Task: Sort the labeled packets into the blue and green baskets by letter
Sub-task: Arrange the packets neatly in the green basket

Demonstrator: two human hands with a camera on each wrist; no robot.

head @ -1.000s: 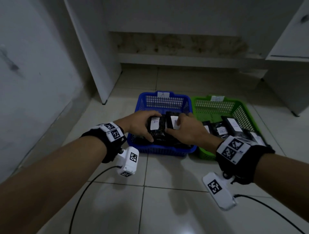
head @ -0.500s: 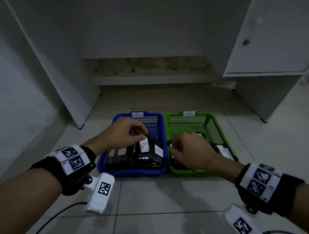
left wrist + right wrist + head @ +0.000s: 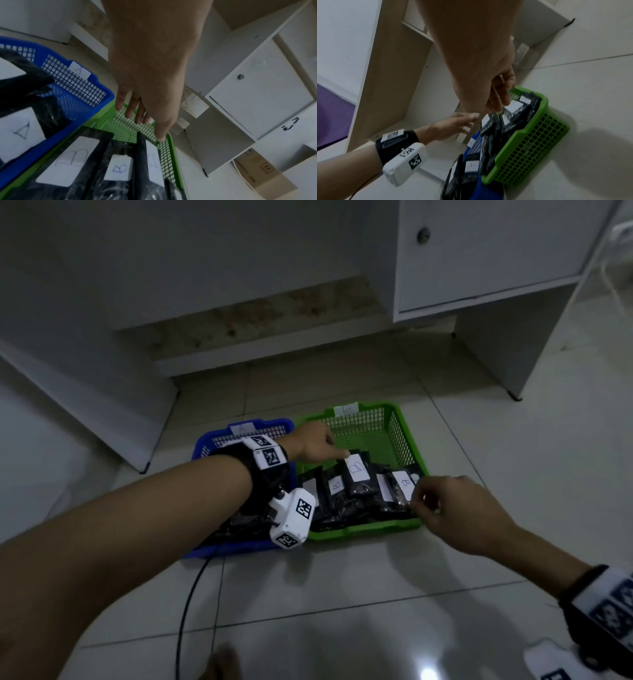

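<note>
The blue basket (image 3: 260,424), tagged A, holds black packets with white A labels (image 3: 22,132). To its right, the green basket (image 3: 407,426) holds several black packets labelled B (image 3: 356,474). My left hand (image 3: 337,451) reaches across the blue basket, fingers straight, index tip at the top edge of the middle B packet. In the left wrist view that hand (image 3: 145,119) holds nothing. My right hand (image 3: 423,501) hovers at the near right corner of the rightmost B packet (image 3: 400,487). Its fingers (image 3: 501,100) are loosely curled with the tips at the packet's edge.
Both baskets stand side by side on a pale tiled floor. A white cabinet (image 3: 479,251) hangs over the back right, its side panel (image 3: 496,354) reaching the floor. A slanted white panel (image 3: 85,405) stands at left. A black cable (image 3: 191,594) trails across the near tiles.
Both hands have left the packets in the blue basket and moved right to the green one. The left arm now crosses over the blue basket.
</note>
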